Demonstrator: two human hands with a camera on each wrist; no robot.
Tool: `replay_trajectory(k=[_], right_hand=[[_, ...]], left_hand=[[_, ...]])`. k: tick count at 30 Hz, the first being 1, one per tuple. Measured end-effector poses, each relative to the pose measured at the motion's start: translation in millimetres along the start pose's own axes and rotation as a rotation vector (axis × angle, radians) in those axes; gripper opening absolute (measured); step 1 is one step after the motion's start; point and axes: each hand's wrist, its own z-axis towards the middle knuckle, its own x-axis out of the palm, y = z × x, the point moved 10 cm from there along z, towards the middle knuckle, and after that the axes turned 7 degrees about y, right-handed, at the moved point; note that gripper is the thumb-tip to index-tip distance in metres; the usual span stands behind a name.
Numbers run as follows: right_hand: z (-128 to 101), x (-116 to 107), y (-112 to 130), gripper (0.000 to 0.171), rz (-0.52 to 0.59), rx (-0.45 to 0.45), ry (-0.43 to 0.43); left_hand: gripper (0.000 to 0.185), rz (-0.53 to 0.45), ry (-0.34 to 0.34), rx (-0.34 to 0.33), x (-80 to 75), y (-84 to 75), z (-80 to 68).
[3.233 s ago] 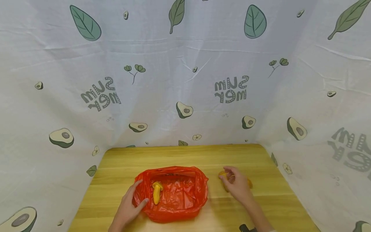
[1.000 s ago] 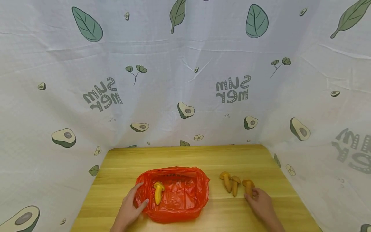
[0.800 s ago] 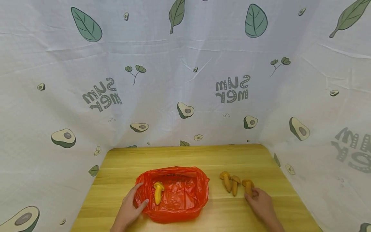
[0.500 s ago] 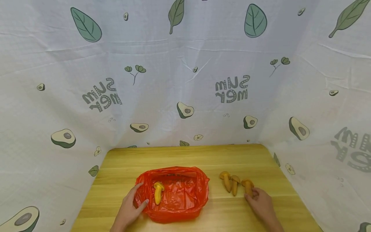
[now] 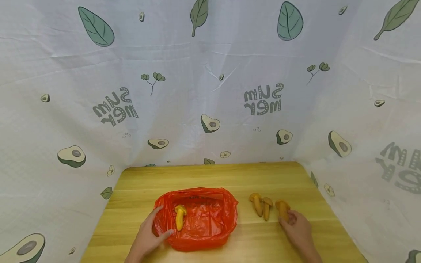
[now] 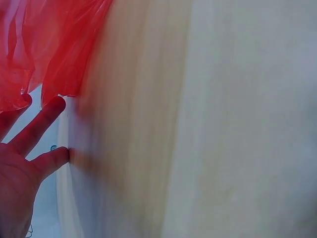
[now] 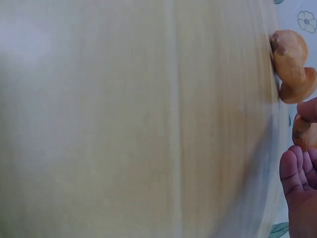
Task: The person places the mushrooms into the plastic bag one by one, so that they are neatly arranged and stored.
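A red plastic bag (image 5: 204,219) lies open on the wooden table (image 5: 204,175), with one yellow mushroom (image 5: 179,218) inside near its left wall. My left hand (image 5: 163,220) rests against the bag's left side, its fingers (image 6: 42,124) straight and spread and the thumb on the plastic. Right of the bag lie two orange-brown mushrooms (image 5: 256,203) (image 5: 267,208), side by side. My right hand (image 5: 287,218) pinches a third mushroom (image 5: 283,209) by its stem, just right of those two. In the right wrist view the held mushroom (image 7: 300,130) sits between the thumb and the curled fingers (image 7: 296,166).
A white cloth printed with avocados and leaves (image 5: 210,91) walls the table at the back and both sides. Bare wood lies behind the bag and between it and the mushrooms. The table's right edge (image 5: 323,204) runs close to my right hand.
My right hand moved from over the left mushrooms to the rightmost one and grips it; that mushroom has shifted slightly. My left thumb slid a little further onto the bag.
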Motion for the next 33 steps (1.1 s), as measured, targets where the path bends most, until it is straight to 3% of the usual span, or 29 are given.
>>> replay_trajectory(k=[5,13,21,30,33], right_hand=[[-1,-7,12,0.052,0.037,-0.007,-0.057],[-5,-15,40,0.045,0.050,-0.090,-0.108],[-1,-6,67,0.045,0.126,-0.115,-0.018],[-4,5,103,0.046,0.210,-0.164,0.021],[-5,8,116,0.046,0.232,-0.178,0.026]], left_hand=[[0.104,-0.018,0.032,-0.009,2.5,-0.2,1.1],[0.105,-0.016,0.046,-0.042,3.9,-0.1,-0.1],[0.101,-0.018,0.017,-0.055,3.9,-0.9,-1.2],[0.087,0.061,-0.051,0.075,-0.7,-12.2,-1.8],[0.084,0.077,-0.060,0.092,-1.8,-13.2,-1.9]])
